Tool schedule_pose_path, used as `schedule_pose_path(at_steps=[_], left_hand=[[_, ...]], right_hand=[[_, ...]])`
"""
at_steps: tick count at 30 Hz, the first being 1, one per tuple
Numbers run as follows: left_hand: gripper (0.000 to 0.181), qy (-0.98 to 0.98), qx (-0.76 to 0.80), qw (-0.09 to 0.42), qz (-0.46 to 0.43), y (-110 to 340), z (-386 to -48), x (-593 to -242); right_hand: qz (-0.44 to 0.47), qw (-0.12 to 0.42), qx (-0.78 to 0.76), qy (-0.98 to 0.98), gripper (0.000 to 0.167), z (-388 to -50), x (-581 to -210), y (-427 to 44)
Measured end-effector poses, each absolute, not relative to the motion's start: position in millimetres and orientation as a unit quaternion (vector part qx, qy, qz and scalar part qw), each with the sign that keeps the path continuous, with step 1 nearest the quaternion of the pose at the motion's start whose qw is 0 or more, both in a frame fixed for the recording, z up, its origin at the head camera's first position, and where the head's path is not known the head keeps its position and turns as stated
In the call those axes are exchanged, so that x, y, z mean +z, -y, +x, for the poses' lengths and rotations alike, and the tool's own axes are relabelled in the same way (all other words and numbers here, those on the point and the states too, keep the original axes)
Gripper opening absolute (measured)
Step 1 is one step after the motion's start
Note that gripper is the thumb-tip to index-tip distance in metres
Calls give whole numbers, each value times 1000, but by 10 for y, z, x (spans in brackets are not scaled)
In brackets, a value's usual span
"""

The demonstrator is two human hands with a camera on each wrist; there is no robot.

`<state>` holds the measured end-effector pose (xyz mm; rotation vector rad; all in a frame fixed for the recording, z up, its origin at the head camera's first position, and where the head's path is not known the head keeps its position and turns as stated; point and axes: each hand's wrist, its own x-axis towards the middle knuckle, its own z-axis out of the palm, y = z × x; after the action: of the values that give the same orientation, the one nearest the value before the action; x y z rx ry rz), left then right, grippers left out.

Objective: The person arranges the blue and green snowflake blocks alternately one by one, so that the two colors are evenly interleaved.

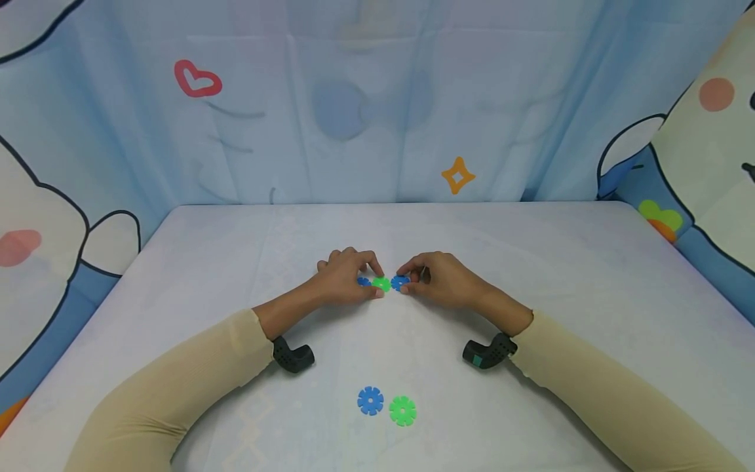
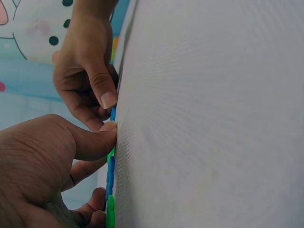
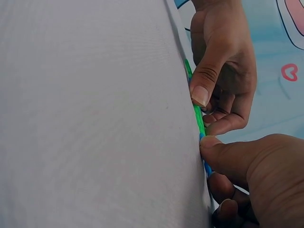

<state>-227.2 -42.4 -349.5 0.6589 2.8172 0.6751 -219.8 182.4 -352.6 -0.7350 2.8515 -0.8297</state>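
Flat notched discs lie in a row on the white cloth. My left hand [image 1: 345, 278] pinches a green disc [image 1: 381, 284] between thumb and index finger. To its left a blue disc [image 1: 364, 281] shows partly from under that hand. My right hand [image 1: 445, 280] pinches another blue disc [image 1: 400, 282] at the right, its edge at the green one; whether they interlock, I cannot tell. In the left wrist view a further green disc [image 2: 110, 211] continues the row beneath my left fingers. The right wrist view shows the pinched green disc [image 3: 199, 119] between both thumbs.
Nearer the front of the table [image 1: 236, 236] lie a loose blue disc [image 1: 370, 400] and a loose green disc [image 1: 403, 411], side by side. A pale blue printed curtain [image 1: 366, 131] hangs behind the table's far edge.
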Motion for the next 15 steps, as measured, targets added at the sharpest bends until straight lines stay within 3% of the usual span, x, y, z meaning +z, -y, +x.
schedule_pose_path(at_steps=[15], left_hand=[[30, -946, 223, 95, 216, 419, -2286, -3489]], right_hand=[[-235, 45, -275, -931, 44, -2180, -3495, -1801]])
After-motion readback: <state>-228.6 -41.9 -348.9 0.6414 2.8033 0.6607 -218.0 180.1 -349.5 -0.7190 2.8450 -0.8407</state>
